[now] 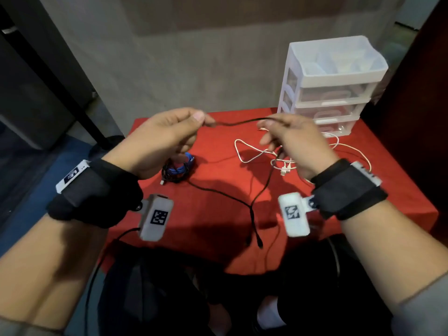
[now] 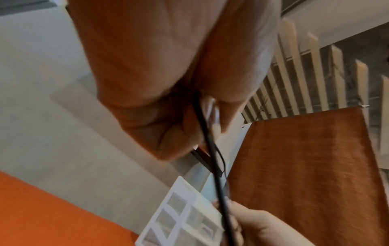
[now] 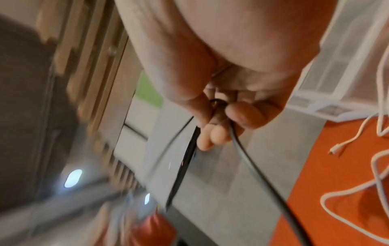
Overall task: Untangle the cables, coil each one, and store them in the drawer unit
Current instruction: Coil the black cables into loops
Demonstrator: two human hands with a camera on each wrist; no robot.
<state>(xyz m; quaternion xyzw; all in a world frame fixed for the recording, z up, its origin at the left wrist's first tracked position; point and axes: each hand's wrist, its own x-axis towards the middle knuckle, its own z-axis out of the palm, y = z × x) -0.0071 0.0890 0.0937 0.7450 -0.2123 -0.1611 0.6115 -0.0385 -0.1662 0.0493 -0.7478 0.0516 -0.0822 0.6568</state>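
Note:
A thin black cable (image 1: 238, 122) is stretched between my two hands above the red table (image 1: 218, 214). My left hand (image 1: 201, 120) pinches one end of that span, and my right hand (image 1: 265, 124) pinches the other. From the right hand the black cable (image 3: 252, 163) drops to the table and trails toward the front edge. The left wrist view shows the black cable (image 2: 210, 149) leaving my curled fingers. A loose white cable (image 1: 257, 154) lies tangled under the right hand. A coiled black and blue cable bundle (image 1: 178, 168) sits below the left hand. The white drawer unit (image 1: 327, 90) stands at the back right.
The red table is small, with a grey wall behind it and a dark cabinet edge on the right. A black bag or clothing lies below the front edge. White cable loops (image 3: 357, 191) spread across the right side of the table.

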